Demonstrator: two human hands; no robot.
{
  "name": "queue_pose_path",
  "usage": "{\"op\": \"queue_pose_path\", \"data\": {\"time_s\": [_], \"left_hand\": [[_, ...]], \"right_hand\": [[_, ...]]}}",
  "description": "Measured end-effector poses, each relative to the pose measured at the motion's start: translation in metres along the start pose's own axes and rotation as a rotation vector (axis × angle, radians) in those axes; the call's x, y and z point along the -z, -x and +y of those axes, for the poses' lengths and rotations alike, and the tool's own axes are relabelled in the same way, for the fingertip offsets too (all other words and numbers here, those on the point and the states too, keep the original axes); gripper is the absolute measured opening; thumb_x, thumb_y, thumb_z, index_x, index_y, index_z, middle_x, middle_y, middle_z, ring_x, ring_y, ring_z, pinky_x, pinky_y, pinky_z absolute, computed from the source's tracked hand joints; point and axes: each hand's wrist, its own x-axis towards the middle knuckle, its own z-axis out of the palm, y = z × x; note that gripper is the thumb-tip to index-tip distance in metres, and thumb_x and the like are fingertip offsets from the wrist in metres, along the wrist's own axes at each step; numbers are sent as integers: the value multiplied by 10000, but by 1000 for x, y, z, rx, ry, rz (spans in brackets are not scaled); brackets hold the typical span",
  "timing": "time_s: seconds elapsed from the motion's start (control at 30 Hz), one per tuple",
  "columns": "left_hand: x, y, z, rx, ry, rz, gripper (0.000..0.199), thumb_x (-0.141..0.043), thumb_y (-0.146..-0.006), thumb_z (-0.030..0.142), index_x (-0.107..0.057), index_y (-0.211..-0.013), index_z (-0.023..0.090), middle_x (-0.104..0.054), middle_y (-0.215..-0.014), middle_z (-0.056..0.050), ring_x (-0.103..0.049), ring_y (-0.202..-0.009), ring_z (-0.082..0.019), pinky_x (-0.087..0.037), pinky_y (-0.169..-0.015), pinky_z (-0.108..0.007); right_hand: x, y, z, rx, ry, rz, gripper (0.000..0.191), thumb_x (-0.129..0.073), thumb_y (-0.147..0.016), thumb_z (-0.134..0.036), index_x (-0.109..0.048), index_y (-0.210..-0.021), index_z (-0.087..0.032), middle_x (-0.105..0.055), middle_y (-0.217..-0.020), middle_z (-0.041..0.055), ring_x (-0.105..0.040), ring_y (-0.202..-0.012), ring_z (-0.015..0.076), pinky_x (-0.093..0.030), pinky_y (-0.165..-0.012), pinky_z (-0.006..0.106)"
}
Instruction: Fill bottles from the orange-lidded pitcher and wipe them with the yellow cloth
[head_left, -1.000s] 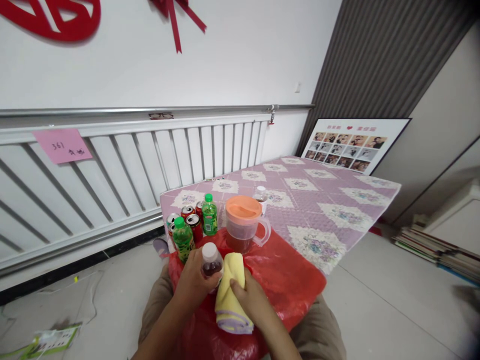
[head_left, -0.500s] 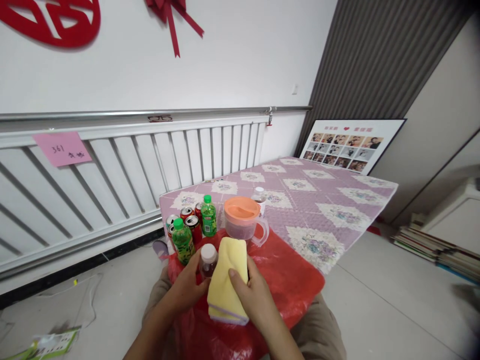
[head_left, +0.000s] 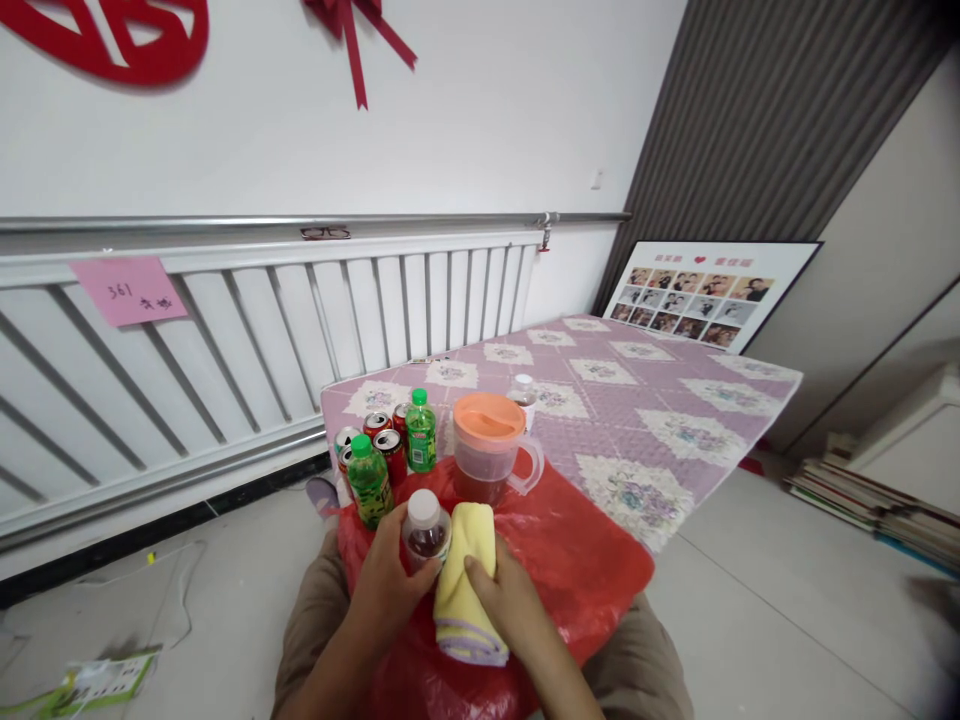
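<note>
- White-capped bottle (head_left: 426, 532) of dark liquid stands upright over a red plastic sheet (head_left: 585, 545), in front of an orange-lidded pitcher (head_left: 484, 465); the left hand (head_left: 386, 575) curls partly closed around it.
- Yellow cloth (head_left: 466, 590), folded, sits just beside the bottle; the right hand (head_left: 510, 598) grips it, thumb on top.
- Pink note (head_left: 129, 291) on a white radiator (head_left: 259, 335) reads "361", its other characters unclear; a photo board (head_left: 697, 290) bears a red heart; bottle and can labels are too small to read.
</note>
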Motion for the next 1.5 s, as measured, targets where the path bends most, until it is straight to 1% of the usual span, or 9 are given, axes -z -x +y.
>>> {"op": "queue_pose_path", "data": {"time_s": [0.13, 0.27, 0.4, 0.57, 0.93, 1.03, 1.27, 1.33, 1.5], "left_hand": [[7, -6, -3, -5, 68, -75, 758, -707, -652, 150, -408, -1347, 184, -525, -1366, -130, -519, -1258, -293, -395, -1088, -451], [24, -23, -6, -87, 236, -314, 903, -676, -669, 103, -257, -1464, 189, -369, -1520, -142, -421, -1360, -286, -358, -1129, -439], [34, -35, -3, -105, 222, -511, 789, -673, -695, 111, -368, -1416, 207, -462, -1471, -101, -467, -1323, -273, -382, -1114, -424], [30, -30, 2, -91, 166, -403, 703, -713, -685, 166, -448, -1336, 190, -590, -1335, -99, -572, -1198, -279, -460, -1035, -404], [-5, -10, 1, -42, 38, 39, 681, -746, -676, 237, -450, -1288, 191, -561, -1313, -123, -568, -1185, -278, -459, -1023, -405], [-3, -11, 1, -89, 47, 28, 731, -777, -651, 251, -456, -1304, 187, -556, -1312, -131, -541, -1215, -300, -437, -1047, -429], [15, -14, -9, -83, 268, -268, 701, -676, -765, 236, -378, -1397, 185, -523, -1402, -131, -499, -1294, -276, -460, -1041, -392], [14, -13, -10, -58, 254, -246, 674, -675, -762, 239, -404, -1378, 190, -528, -1402, -120, -490, -1305, -273, -452, -1048, -387], [-2, -3, -7, -17, 96, -36, 651, -721, -714, 238, -456, -1308, 213, -548, -1354, -108, -537, -1247, -278, -432, -1051, -395]], "right_hand": [[2, 1, 2, 3, 11, 1, 389, -517, -837, -280, -564, -1201, -151, -684, -1162, 127, -650, -1043, 253, -484, -912, 357], [5, 2, -1, -1, 11, 8, 419, -515, -841, -298, -543, -1225, -132, -672, -1186, 143, -644, -1062, 265, -480, -921, 367], [8, 3, -15, -1, -21, 25, 432, -519, -845, -320, -529, -1245, -156, -677, -1182, 124, -656, -1036, 266, -497, -891, 366], [11, 4, -36, 24, -75, 47, 466, -520, -849, -321, -495, -1290, -173, -663, -1210, 113, -644, -1065, 263, -495, -910, 363], [9, 15, -60, 82, 54, 38, 536, -507, -827, -313, -487, -1327, -121, -577, -1322, 153, -542, -1216, 289, -416, -1025, 421], [9, 16, -57, 92, 48, 37, 504, -515, -830, -306, -506, -1300, -127, -594, -1294, 154, -561, -1187, 291, -434, -1001, 419], [8, 15, -49, 94, -54, 9, 426, -518, -844, -273, -523, -1256, -167, -651, -1204, 116, -625, -1082, 264, -482, -931, 379], [7, 16, -50, 84, -56, 11, 424, -523, -845, -272, -527, -1254, -162, -655, -1196, 122, -627, -1076, 269, -487, -920, 379], [8, 17, -52, 84, -66, 17, 428, -525, -852, -283, -533, -1265, -169, -665, -1194, 118, -634, -1068, 272, -497, -897, 371]]}}
